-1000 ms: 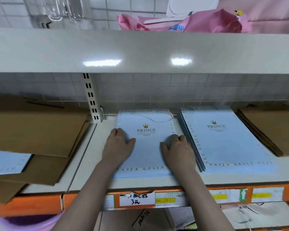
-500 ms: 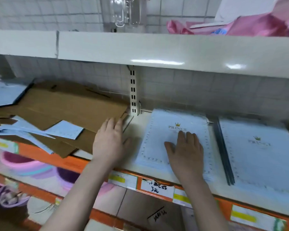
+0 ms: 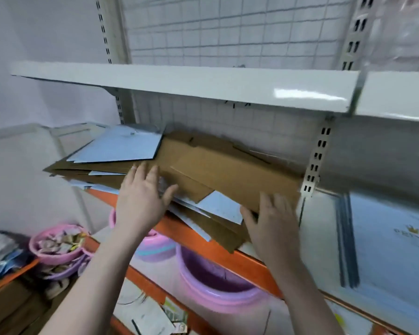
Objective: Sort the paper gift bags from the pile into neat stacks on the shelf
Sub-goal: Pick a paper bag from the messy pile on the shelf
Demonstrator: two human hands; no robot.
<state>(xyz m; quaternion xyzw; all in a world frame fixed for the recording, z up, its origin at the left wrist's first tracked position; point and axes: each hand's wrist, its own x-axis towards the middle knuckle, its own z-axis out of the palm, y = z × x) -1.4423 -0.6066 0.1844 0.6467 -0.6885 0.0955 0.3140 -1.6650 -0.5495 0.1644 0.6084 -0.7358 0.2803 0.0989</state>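
Left hand (image 3: 140, 201) and right hand (image 3: 273, 223), fingers released and spread, at the front edge of the bag pile (image 3: 203, 170) on the shelf (image 3: 203, 240).

Two hands raised, left (image 3: 140, 199) and right (image 3: 273, 221). One loose pile of flat bags (image 3: 203, 170), brown and pale blue mixed; number of bags cannot be told. One neat blue stack (image 3: 394, 240) at right. Pink basins: three, one (image 3: 56, 247) filled, one (image 3: 153, 247) behind the left forearm, one (image 3: 218, 284) below the shelf.
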